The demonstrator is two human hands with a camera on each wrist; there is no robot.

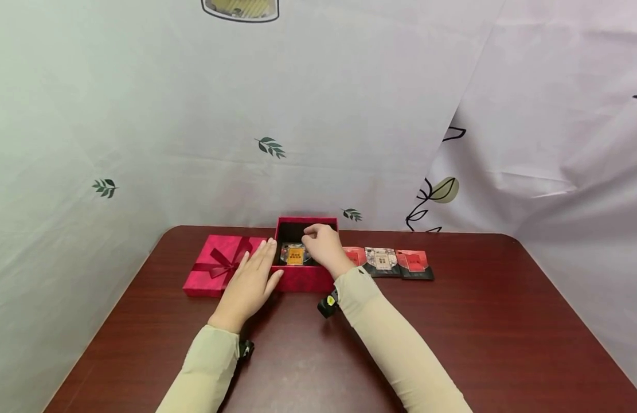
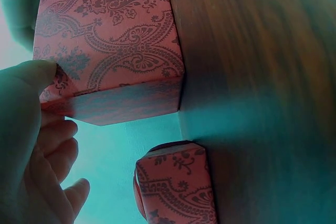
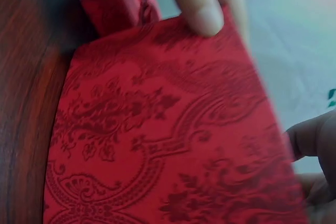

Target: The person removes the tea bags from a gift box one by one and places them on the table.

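While your left hand [image 1: 247, 282] steadies the box [image 1: 304, 280] with straight fingers, your right hand [image 1: 325, 248], its hold unclear, seemingly arranges the packet [image 1: 296, 256] inside; the next move likely calls for lifting clear.

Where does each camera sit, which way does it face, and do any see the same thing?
Head: worn on the head, looking forward and down at a table, red box, lid and packets; left hand, right hand and sleeves show.
Left wrist: worn there, facing the red box and lid; left hand shows at left edge.
Right wrist: worn there, facing the box's patterned wall; both hands' fingers show.
Shared: both wrist views show the box and lid.
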